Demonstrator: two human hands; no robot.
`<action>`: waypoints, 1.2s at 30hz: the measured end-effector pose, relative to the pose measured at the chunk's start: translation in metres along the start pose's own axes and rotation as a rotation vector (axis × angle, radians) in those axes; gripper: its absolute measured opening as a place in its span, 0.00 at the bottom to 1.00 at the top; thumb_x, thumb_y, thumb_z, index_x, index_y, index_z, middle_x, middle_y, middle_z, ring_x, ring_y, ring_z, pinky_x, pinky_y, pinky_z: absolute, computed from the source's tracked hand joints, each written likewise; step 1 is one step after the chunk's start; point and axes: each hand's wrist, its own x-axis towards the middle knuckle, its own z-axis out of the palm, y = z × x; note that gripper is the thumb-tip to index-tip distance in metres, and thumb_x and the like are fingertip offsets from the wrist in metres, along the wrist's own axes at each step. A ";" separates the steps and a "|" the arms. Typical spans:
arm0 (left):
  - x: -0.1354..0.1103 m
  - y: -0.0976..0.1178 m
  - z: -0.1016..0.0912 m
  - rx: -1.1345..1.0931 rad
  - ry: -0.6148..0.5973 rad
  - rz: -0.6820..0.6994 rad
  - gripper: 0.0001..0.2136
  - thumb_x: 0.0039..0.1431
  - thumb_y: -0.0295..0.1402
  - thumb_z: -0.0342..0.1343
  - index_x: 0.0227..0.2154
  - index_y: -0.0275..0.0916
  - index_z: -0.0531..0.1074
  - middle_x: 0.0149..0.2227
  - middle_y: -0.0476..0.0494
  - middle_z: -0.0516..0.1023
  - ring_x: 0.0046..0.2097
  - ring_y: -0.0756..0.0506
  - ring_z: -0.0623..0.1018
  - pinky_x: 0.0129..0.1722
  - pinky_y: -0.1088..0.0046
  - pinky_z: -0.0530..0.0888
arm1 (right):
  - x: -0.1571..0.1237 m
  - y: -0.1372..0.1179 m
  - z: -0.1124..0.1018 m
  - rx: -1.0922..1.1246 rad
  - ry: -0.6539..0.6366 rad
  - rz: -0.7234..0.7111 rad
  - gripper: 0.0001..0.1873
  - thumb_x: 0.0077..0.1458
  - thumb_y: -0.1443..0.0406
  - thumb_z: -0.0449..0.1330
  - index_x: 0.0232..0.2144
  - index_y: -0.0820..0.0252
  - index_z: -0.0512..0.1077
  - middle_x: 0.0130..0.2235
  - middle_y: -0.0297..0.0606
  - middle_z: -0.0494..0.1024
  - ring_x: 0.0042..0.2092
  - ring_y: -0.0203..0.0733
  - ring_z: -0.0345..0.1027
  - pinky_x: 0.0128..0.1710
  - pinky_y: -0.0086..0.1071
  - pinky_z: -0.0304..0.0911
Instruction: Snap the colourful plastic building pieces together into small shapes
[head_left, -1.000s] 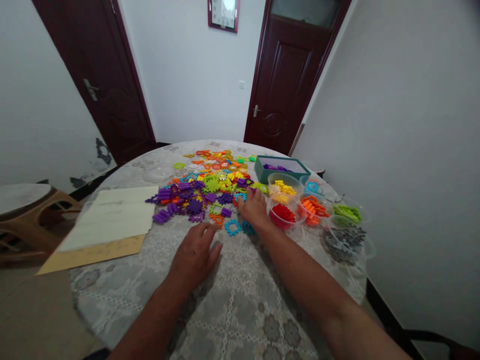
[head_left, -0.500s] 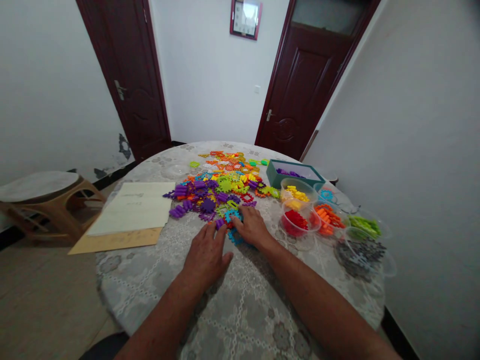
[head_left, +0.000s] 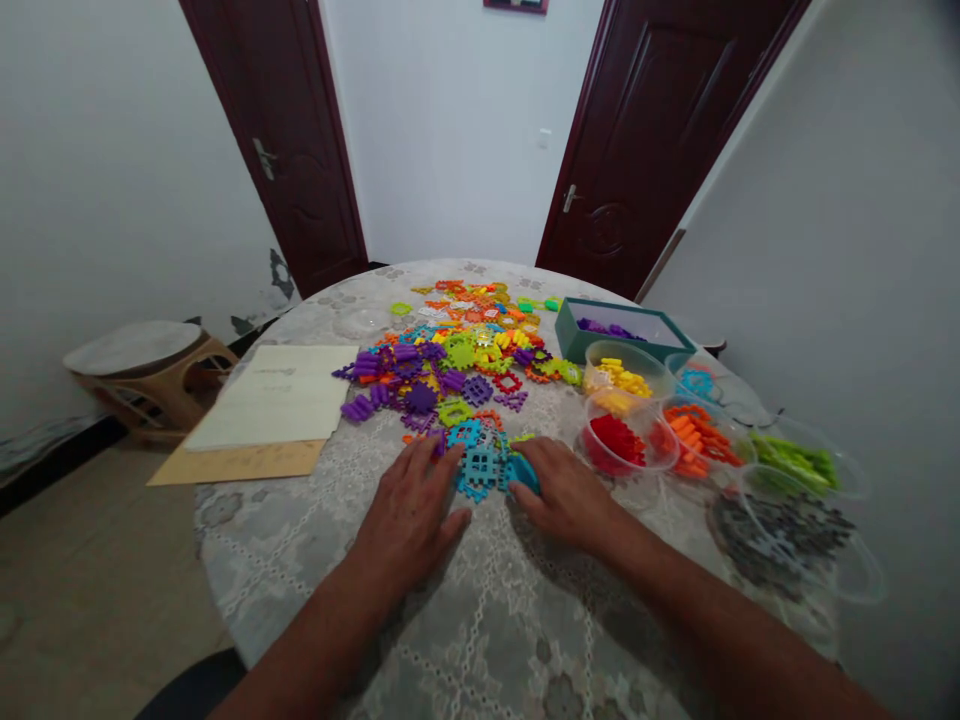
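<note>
Blue gear-edged plastic building pieces lie on the tablecloth between my two hands. My left hand rests just left of them, fingers spread and palm down, its fingertips near the blue pieces and a small purple one. On the other side, my right hand has a rounded blue piece between its thumb and fingers. Beyond the hands spreads a mixed pile with purple pieces, a lime-green gear piece and a red square frame piece.
At right stand clear tubs of yellow, red, orange, green and grey pieces. Behind them is a dark green box holding purple pieces. Papers lie at left. A stool stands beyond the table.
My right hand has moved right and towards me, uncovering the blue pieces, and a rounded blue piece now shows in it. My left hand stays nearly in place. The view has tilted down.
</note>
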 end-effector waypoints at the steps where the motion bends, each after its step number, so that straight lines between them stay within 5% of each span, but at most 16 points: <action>1: 0.000 0.002 0.002 -0.008 -0.006 0.022 0.34 0.62 0.39 0.62 0.70 0.51 0.60 0.73 0.36 0.62 0.73 0.30 0.63 0.69 0.44 0.67 | -0.004 0.000 0.002 -0.008 -0.004 -0.011 0.24 0.61 0.62 0.64 0.59 0.56 0.72 0.58 0.51 0.76 0.60 0.58 0.68 0.62 0.56 0.64; 11: 0.004 0.014 0.007 -0.030 -0.042 0.041 0.25 0.66 0.38 0.60 0.65 0.46 0.67 0.73 0.36 0.60 0.75 0.30 0.57 0.71 0.41 0.65 | -0.008 0.008 0.028 0.313 0.115 -0.087 0.27 0.60 0.65 0.67 0.61 0.50 0.71 0.58 0.46 0.76 0.59 0.57 0.68 0.62 0.58 0.66; 21: 0.004 0.028 0.007 0.007 -0.038 -0.014 0.21 0.67 0.36 0.58 0.61 0.43 0.68 0.69 0.35 0.66 0.73 0.31 0.62 0.72 0.43 0.64 | -0.004 0.014 0.024 0.451 0.197 0.026 0.12 0.69 0.61 0.57 0.49 0.54 0.77 0.49 0.44 0.82 0.52 0.50 0.75 0.56 0.47 0.69; 31: 0.009 0.025 0.004 0.040 0.014 0.021 0.19 0.65 0.35 0.60 0.56 0.38 0.73 0.60 0.33 0.74 0.67 0.32 0.69 0.70 0.50 0.66 | 0.002 0.020 0.027 0.304 0.364 0.172 0.20 0.74 0.56 0.46 0.38 0.57 0.74 0.38 0.41 0.80 0.41 0.45 0.74 0.43 0.36 0.65; 36: 0.014 0.027 0.004 0.058 0.039 0.017 0.16 0.62 0.35 0.63 0.52 0.38 0.74 0.57 0.34 0.76 0.64 0.34 0.71 0.68 0.51 0.66 | 0.002 0.016 0.024 0.232 0.212 0.183 0.21 0.74 0.55 0.47 0.33 0.56 0.70 0.31 0.35 0.76 0.34 0.42 0.70 0.36 0.33 0.59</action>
